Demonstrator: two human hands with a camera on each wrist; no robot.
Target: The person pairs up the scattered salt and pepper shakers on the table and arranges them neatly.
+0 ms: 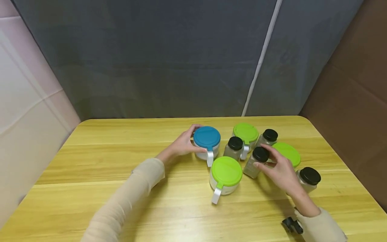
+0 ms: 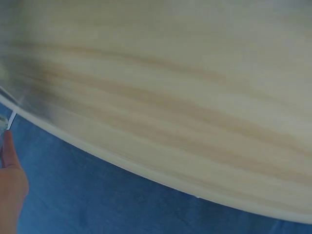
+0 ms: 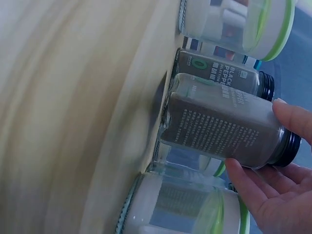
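Note:
My left hand (image 1: 183,144) grips a seasoning jar with a blue lid (image 1: 207,137), thumb at the front and fingers behind it. In the left wrist view only part of that hand (image 2: 10,187) shows at the left edge. My right hand (image 1: 281,170) holds a black-capped pepper bottle (image 1: 252,166) near its cap between thumb and fingers. Grey-brown powder fills this bottle (image 3: 214,129) in the right wrist view. Just behind it stands another bottle, labelled black pepper (image 3: 219,68). A green-lidded jar (image 1: 226,171) stands between the hands, its handle toward me.
Around the hands stand a black-capped bottle (image 1: 234,148), a green-lidded jar (image 1: 245,132), a second bottle (image 1: 270,135), another green lid (image 1: 288,154) and a bottle (image 1: 309,176) by the right wrist. The wooden table (image 1: 99,161) ends at a dark curtain (image 1: 145,67).

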